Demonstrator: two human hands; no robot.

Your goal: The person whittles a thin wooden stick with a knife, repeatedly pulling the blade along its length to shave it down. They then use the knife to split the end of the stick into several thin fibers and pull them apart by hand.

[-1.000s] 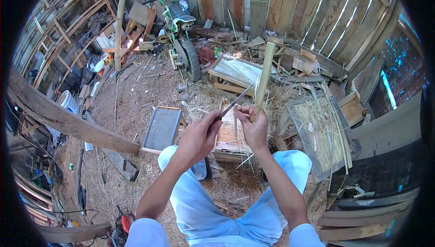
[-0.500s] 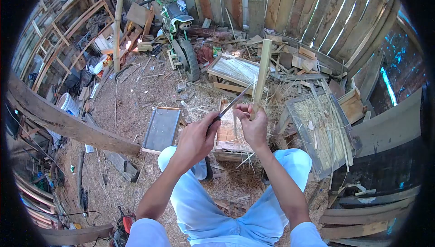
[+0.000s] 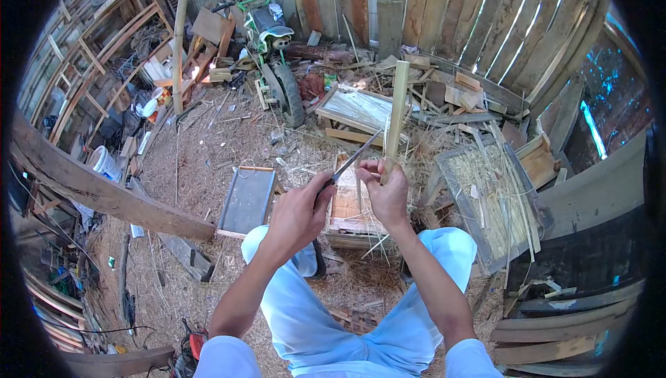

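My left hand (image 3: 300, 217) is closed around the handle of a knife (image 3: 355, 157), its blade slanting up and to the right. In my right hand (image 3: 388, 194) a flat, pale bamboo strip (image 3: 397, 111) is gripped near its lower end and stands nearly upright. The knife tip reaches close to the strip's left side, overlapping thin slivers there. A narrow pale piece (image 3: 358, 187) hangs below my right fingers. Both hands are above a low wooden bench (image 3: 350, 224) between my knees.
A dark-topped small table (image 3: 246, 199) stands to the left. Right of my knee is a frame table (image 3: 489, 190) littered with shavings. Ahead lie another framed panel (image 3: 357, 111) and a motorbike (image 3: 277, 52). A curved wooden beam (image 3: 111, 187) crosses the left side.
The upper end of the bamboo strip has tipped slightly to the left. Both hands keep their grips and stay nearly in place.
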